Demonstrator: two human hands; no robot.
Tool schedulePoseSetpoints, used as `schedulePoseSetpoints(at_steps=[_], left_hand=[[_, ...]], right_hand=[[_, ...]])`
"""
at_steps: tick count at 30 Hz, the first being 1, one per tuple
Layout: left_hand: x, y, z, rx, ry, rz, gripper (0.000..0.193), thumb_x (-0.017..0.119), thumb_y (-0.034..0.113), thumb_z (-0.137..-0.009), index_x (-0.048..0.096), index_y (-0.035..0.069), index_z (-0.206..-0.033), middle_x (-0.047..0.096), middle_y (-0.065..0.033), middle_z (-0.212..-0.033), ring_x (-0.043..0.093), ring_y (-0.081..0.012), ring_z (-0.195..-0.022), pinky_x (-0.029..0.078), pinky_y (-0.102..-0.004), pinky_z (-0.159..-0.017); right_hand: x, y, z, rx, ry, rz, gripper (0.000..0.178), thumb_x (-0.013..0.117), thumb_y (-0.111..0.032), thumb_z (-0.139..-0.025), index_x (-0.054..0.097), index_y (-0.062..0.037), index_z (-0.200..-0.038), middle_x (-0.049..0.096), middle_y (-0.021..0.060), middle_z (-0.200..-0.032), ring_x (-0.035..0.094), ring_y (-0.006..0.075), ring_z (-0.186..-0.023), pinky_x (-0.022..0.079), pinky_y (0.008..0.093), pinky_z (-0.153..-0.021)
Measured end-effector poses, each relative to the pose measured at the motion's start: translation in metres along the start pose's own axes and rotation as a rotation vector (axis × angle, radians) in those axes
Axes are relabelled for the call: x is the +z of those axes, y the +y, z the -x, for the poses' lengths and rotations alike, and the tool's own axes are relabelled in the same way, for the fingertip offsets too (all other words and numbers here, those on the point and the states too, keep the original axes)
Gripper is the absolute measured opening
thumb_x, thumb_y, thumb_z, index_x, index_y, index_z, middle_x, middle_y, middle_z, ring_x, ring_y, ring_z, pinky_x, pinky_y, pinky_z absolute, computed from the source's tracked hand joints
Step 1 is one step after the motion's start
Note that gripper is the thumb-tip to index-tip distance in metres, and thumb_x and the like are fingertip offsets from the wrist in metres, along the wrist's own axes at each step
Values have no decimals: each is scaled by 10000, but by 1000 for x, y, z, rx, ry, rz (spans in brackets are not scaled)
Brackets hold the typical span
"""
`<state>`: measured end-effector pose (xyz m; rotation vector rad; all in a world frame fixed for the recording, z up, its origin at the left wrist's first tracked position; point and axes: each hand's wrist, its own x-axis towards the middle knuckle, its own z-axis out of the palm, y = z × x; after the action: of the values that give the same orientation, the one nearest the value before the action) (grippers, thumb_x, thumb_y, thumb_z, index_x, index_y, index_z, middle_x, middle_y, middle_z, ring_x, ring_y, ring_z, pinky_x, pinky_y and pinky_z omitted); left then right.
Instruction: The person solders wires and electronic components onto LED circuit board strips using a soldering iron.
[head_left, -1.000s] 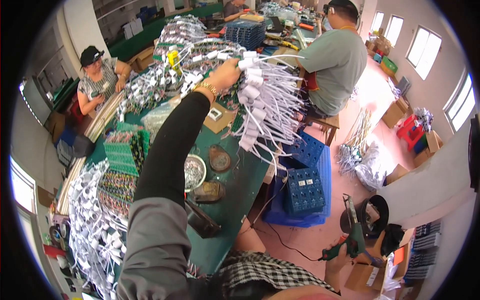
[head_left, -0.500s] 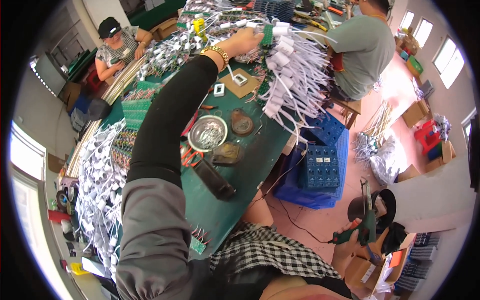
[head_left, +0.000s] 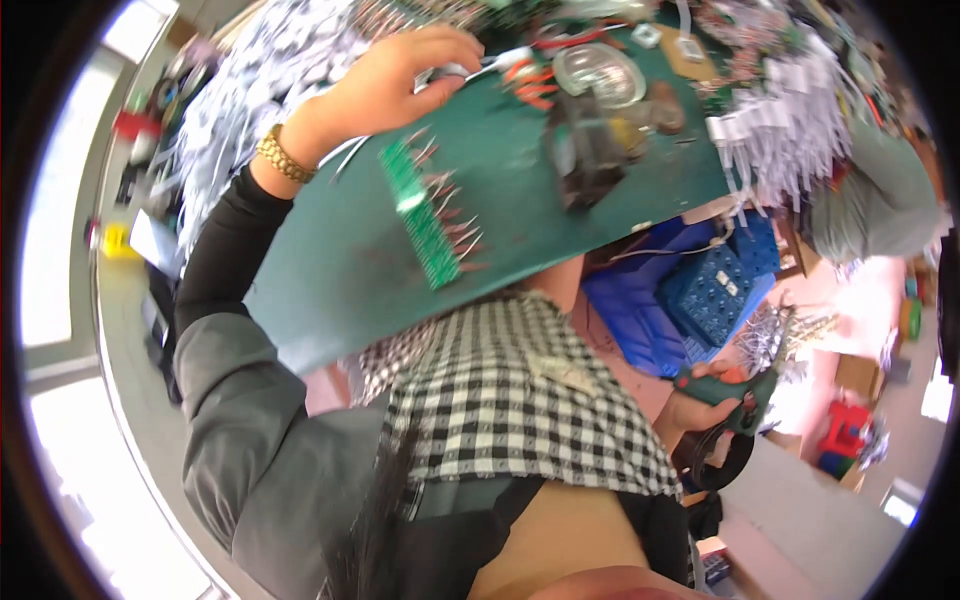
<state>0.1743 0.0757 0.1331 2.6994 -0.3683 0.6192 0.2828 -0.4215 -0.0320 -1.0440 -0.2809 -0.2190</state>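
Observation:
My left hand [head_left: 400,85] is over the upper left of the green table, fingers curled round the cable of a white wired cylinder [head_left: 515,62]. Motion blurs it, and the palm hides part of the grip. White leads [head_left: 350,155] stick out below my wrist. Just right of and below this hand lies a green circuit board strip [head_left: 420,215] with short reddish wires along one edge. At the lower right, off the table, my right hand [head_left: 695,405] grips a green soldering gun [head_left: 755,400] by its handle; the gun points up and right.
A pile of white wired parts [head_left: 240,110] covers the table's far left. A metal bowl [head_left: 600,75] of small pieces and a dark roll-shaped object [head_left: 585,150] are right of centre. Beside the table stands a blue crate [head_left: 630,310] with blue trays [head_left: 710,290]. A co-worker [head_left: 870,205] sits at right.
The view has swung left and down. My left hand has come back from the bundle of white parts at the far side to the near left, now holding a wired cylinder. My right hand still holds the gun.

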Motion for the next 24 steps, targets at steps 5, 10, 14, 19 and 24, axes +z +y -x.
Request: schedulePoseSetpoints(at_steps=[5,10,14,19,24], left_hand=[[51,39,120,-158,-120,170,380,640,189,-836,580,36,-1179,623,-135,-1144,581,-318,-1066,456,-403,-911],[104,67,150,-135,-300,-195,615,536,492,-869,396,193,-1388,314,-114,-1475,308,-328,-1346,306,-567,-976],[115,74,147,-102,-271,-178,593,512,514,-871,438,187,-1360,326,-121,-1467,319,-323,-1331,333,-528,-961],[104,29,119,-229,226,-223,288,643,132,-762,619,78,-1045,567,-122,-1163,536,-332,-1028,436,-431,-875],[105,-73,99,-617,-3,-493,151,558,153,-836,595,9,-865,614,-183,-900,626,-355,-768,516,-438,-691]], right_hand=[[33,11,-7,-84,-127,-53,523,482,-460,-896,459,-11,-1163,563,159,-905,518,211,-631,444,313,-574],[69,7,8,-88,-327,-136,546,501,-472,-890,446,-20,-1190,555,163,-908,520,214,-644,452,325,-593],[79,15,33,16,-445,-229,579,520,-482,-877,428,-21,-1216,551,165,-901,532,222,-626,456,337,-594],[97,19,73,162,-413,-181,557,494,-452,-899,411,-16,-1236,538,166,-898,539,225,-625,459,311,-585],[108,15,89,259,-428,-168,542,415,-478,-929,416,-25,-1226,517,130,-881,515,195,-604,439,305,-596]])
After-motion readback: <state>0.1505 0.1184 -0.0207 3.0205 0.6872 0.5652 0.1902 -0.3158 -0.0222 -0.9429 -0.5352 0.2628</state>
